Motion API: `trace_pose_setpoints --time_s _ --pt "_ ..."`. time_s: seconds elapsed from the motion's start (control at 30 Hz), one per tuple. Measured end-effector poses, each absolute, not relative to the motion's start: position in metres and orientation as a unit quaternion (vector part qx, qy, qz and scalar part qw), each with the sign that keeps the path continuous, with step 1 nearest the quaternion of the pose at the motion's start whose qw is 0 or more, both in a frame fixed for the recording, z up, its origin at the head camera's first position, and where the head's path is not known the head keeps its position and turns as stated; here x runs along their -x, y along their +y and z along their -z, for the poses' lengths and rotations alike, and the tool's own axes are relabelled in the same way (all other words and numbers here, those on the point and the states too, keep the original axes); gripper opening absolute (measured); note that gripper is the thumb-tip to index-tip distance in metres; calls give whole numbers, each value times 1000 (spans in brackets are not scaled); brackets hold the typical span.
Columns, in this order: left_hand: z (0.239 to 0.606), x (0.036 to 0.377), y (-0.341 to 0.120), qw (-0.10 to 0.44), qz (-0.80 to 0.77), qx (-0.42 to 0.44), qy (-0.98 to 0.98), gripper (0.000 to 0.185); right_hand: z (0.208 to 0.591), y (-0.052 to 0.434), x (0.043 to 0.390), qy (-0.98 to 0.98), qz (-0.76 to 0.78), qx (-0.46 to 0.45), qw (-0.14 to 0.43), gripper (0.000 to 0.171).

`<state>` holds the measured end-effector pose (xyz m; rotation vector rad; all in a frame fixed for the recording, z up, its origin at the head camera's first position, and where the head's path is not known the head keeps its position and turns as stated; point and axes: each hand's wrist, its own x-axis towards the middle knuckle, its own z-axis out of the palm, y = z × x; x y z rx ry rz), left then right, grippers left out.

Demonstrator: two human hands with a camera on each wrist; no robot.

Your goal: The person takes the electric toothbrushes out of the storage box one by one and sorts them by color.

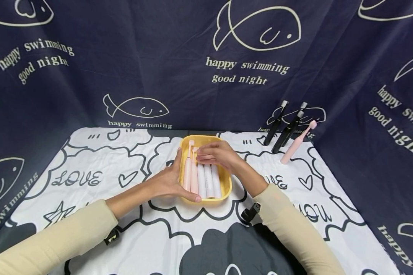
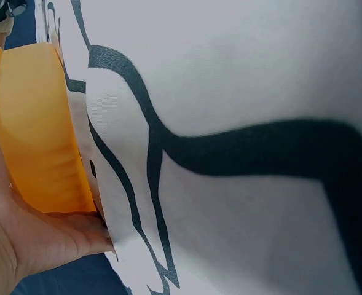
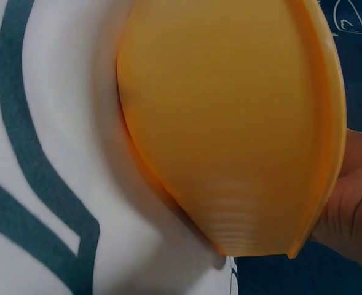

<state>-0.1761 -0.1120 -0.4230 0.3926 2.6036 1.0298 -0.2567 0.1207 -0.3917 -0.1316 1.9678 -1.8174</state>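
Note:
A yellow tray stands on the printed cloth at the table's middle. Several toothbrush handles lie in it side by side, pink ones at the left and white ones at the right. My left hand grips the tray's left wall, its thumb hooked round the near rim. In the left wrist view the palm lies against the tray's orange-yellow wall. My right hand reaches over the tray from the right, fingers stretched across the brushes' upper ends. The right wrist view shows the tray's outer wall and that hand behind the rim.
Three black toothbrushes and a pink one lean against the navy fish-print backdrop at the back right. A white cartoon-print cloth covers the table. Backdrop walls close in the left, back and right sides.

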Motion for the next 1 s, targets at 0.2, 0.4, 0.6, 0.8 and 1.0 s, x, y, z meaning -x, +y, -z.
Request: trace_pose_setpoints --time_s 0.2,0.4,0.6,0.8,1.0 --pt "424 177 -113 156 -368 -140 906 183 399 111 262 708 672 44 215 34" --pt "425 177 -112 152 -371 -144 905 183 403 103 265 709 673 33 208 32" --pt "424 177 -112 151 -373 -147 904 183 405 98 268 713 669 19 209 31" --pt "423 177 -111 150 -370 -148 905 183 407 97 270 719 666 22 197 28" --pt "424 176 -111 151 -366 -145 907 182 410 93 274 720 664 22 200 28"
